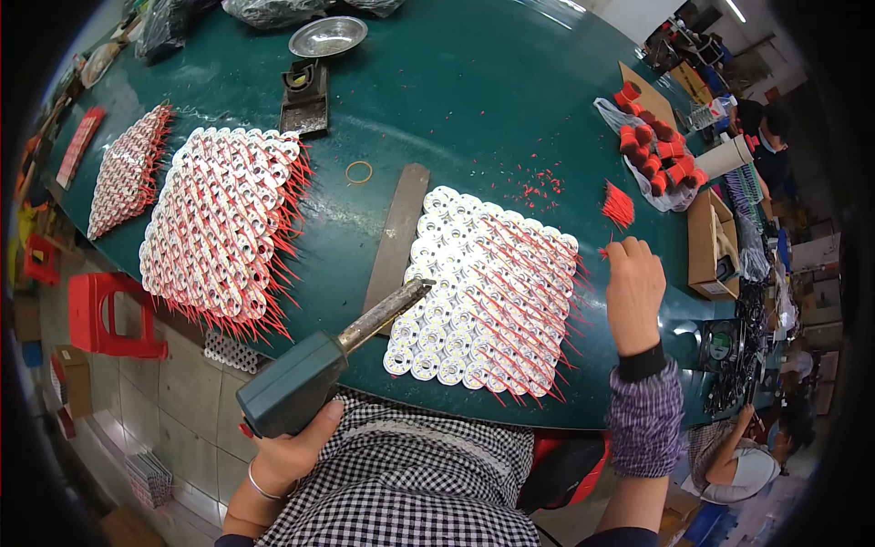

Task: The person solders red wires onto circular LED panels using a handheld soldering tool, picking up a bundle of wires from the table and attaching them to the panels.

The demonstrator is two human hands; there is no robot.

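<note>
My left hand grips a soldering gun with a dark green body and a long metal barrel. Its tip reaches over the left part of a panel of round white LED boards. Thin red wires lie slantwise across the right part of that panel, their ends sticking out past its edge. To the panel's right, above the table, my right hand is closed, with a bit of red wire showing at the fingertips. Just beyond it lies a small pile of cut red wires.
A flat metal bar lies along the panel's left side. Wired panels are stacked at left. Farther off are a metal bowl, a soldering stand, red wire bundles and a cardboard box. Another person sits at lower right.
</note>
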